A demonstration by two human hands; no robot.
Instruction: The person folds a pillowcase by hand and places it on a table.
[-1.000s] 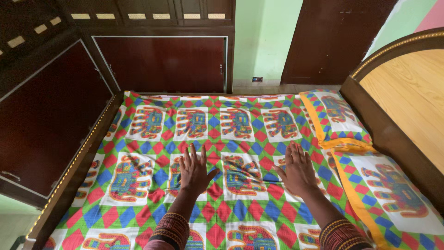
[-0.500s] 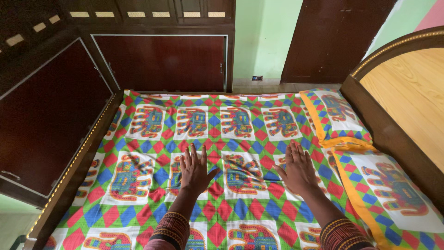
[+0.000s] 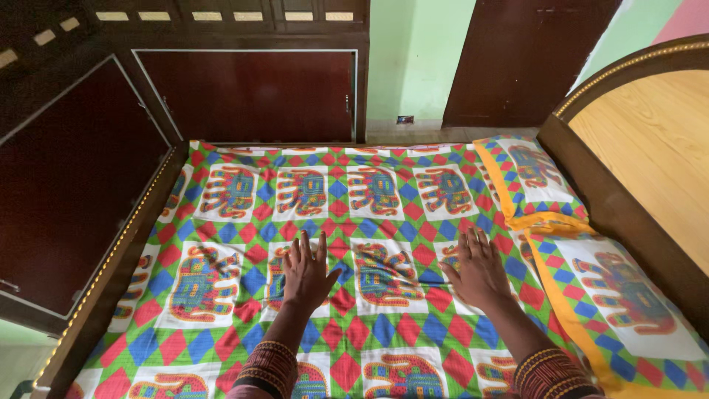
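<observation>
On the far left stands a dark red cupboard [image 3: 66, 185] with its doors shut, so what is inside cannot be seen. A thin gold trim [image 3: 111, 258] runs along the dark wood edge of the bed beside it. The bed is covered by a bright sheet [image 3: 229, 244] with red, blue and green diamonds and white squares with elephants on them. The sheet lies flat and reaches from the left edge over to the pillows. The left hand [image 3: 306, 272] rests on the sheet near the middle of the bed, palm down, fingers spread wide and holding nothing. It looks pressed flat, as if to keep the cloth smooth. A little to the right, well apart from it, the right hand [image 3: 478, 272] lies the same way, palm down, fingers open, nothing in it. Both arms wear dark sleeves with patterned cuffs [image 3: 269, 366]. At the back a second dark cupboard [image 3: 255, 96] is shut too, next to a green wall [image 3: 413, 59] and a brown door [image 3: 517, 59]. On the right side two pillows lie in a row along the headboard [image 3: 650, 140]. The far pillow [image 3: 528, 177] and the near pillow [image 3: 620, 295] have the same elephant cloth with orange borders, and they touch each other end to end.
</observation>
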